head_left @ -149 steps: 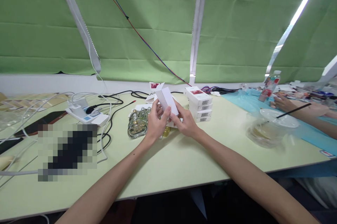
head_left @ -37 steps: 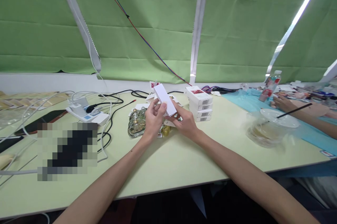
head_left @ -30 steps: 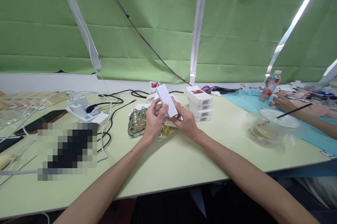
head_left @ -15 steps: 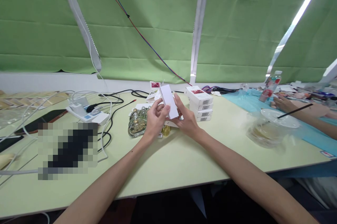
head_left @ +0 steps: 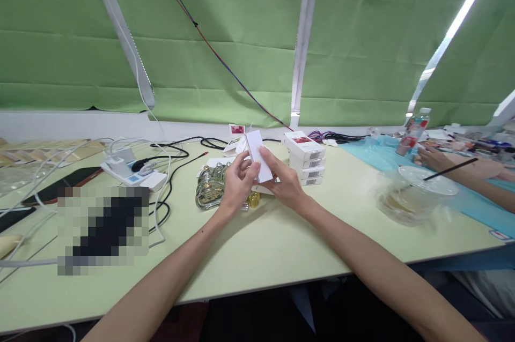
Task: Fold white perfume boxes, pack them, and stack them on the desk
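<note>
A small white cardboard box (head_left: 260,155), tilted upward, is held between both hands above the table. My left hand (head_left: 240,178) grips its left side, with the thumb at its lower edge. My right hand (head_left: 284,177) closes on its right side, thumb lying on the white face. Left of the hands stand several glass bottles (head_left: 210,191) with gold and silver parts, partly hidden by my left hand. A gold cap (head_left: 254,200) lies just below the hands. To the right is a stack of white boxes (head_left: 306,160) with barcodes and a red picture on top.
Power strips (head_left: 139,173) and tangled cables fill the left, near a dark phone (head_left: 64,185). A lidded plastic cup (head_left: 418,192) with a black straw stands right, before a drink bottle (head_left: 413,132) and blue sheet (head_left: 362,148). Another person's hand (head_left: 432,158) works there.
My right thumb has moved from the box's right edge onto its white face. The box and my left hand have barely shifted.
</note>
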`<state>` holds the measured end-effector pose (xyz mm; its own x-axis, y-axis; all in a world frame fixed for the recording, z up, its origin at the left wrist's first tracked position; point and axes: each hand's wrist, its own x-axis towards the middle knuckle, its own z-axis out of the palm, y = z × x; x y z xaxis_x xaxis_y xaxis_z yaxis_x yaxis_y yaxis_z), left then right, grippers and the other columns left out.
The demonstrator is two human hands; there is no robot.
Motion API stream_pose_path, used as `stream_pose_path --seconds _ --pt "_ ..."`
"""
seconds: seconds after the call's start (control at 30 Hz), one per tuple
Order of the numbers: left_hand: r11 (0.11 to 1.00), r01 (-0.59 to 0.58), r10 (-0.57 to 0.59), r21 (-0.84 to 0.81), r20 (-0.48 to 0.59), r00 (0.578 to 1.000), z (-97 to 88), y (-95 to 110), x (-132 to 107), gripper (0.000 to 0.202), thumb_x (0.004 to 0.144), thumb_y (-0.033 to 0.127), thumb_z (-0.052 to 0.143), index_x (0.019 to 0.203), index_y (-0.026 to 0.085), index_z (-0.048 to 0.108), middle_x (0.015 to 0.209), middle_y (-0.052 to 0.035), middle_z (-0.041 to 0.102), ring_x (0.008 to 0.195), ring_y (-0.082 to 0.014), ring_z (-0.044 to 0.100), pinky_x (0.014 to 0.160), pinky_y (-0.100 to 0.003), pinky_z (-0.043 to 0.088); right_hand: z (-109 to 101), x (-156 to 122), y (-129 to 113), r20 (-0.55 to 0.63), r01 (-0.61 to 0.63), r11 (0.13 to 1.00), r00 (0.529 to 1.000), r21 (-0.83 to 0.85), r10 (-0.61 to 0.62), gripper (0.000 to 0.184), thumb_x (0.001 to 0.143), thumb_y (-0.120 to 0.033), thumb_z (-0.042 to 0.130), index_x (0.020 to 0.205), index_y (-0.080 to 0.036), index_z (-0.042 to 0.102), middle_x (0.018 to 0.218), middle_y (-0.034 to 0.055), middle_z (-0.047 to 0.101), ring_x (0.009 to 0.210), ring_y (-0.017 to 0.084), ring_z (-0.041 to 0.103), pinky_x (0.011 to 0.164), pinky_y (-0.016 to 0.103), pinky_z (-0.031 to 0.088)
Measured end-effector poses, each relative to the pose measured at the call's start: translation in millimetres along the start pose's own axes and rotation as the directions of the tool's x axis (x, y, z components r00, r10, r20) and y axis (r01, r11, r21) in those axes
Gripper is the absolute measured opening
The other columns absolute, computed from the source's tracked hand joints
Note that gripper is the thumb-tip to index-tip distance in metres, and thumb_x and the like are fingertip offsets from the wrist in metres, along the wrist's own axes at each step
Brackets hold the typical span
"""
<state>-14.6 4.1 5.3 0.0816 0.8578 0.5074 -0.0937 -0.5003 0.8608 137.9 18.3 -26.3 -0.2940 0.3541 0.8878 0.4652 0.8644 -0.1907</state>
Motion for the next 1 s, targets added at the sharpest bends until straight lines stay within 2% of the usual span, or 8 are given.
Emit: stream_pose_path --seconds 0.2,0.43,0.57,0.8,1.0 --pt "1.0 -0.014 0.014 0.003 -0.003 1.0 0.0 -0.6 -0.2 0.07 0.078 0.065 0.069 0.125 0.014 0.062 0.099 -0.0119 0.075 0.083 -0.0252 0.072 0.059 -0.029 0.058 -2.2 1.6 -2.0 0.005 -0.012 1.0 1.0 0.014 0.012 0.079 0.096 -0.025 0.062 0.161 -0.037 0.019 0.159 0.0078 0.043 0.133 0.025 0.058 0.079 0.025 0.061" --pt "1.0 -0.014 0.014 0.008 -0.005 1.0 -0.1 0.2 -0.6 0.069 0.078 0.066 0.069 0.123 0.015 0.063 0.096 -0.0103 0.075 0.077 -0.0226 0.071 0.051 -0.026 0.052 -2.5 0.0 -1.1 0.016 -0.051 0.999 0.999 0.013 0.051 0.076 0.095 -0.026 0.064 0.159 -0.037 0.025 0.16 0.0085 0.041 0.124 0.024 0.065 0.079 0.026 0.061" --pt "1.0 -0.008 0.008 0.011 0.002 1.0 -0.5 -0.7 -0.6 0.07 0.078 0.067 0.068 0.124 0.014 0.062 0.098 -0.0108 0.075 0.079 -0.023 0.071 0.052 -0.026 0.054 -3.3 0.7 -1.8 0.022 -0.045 0.999 0.999 0.015 0.045 0.077 0.095 -0.024 0.064 0.159 -0.038 0.023 0.161 0.0061 0.039 0.13 0.025 0.061 0.08 0.026 0.062" --pt "1.0 0.012 -0.011 -0.01 0.012 1.0 -0.5 -0.6 -0.8 0.071 0.078 0.066 0.069 0.126 0.014 0.061 0.104 -0.0125 0.075 0.086 -0.0256 0.073 0.056 -0.027 0.057 -4.0 3.2 -3.1 -0.028 0.02 0.998 0.999 0.057 -0.019 0.077 0.096 -0.024 0.063 0.158 -0.042 0.022 0.158 0.0057 0.044 0.127 0.024 0.063 0.078 0.027 0.063" --pt "1.0 0.008 -0.007 -0.017 0.011 1.0 -0.9 -1.7 -0.8 0.07 0.079 0.064 0.069 0.126 0.013 0.061 0.103 -0.0128 0.075 0.085 -0.0254 0.073 0.057 -0.028 0.057 -2.5 3.0 -2.9 -0.012 0.0 1.0 1.0 0.022 0.0 0.077 0.095 -0.027 0.064 0.16 -0.037 0.022 0.156 0.007 0.048 0.124 0.023 0.065 0.079 0.026 0.063"
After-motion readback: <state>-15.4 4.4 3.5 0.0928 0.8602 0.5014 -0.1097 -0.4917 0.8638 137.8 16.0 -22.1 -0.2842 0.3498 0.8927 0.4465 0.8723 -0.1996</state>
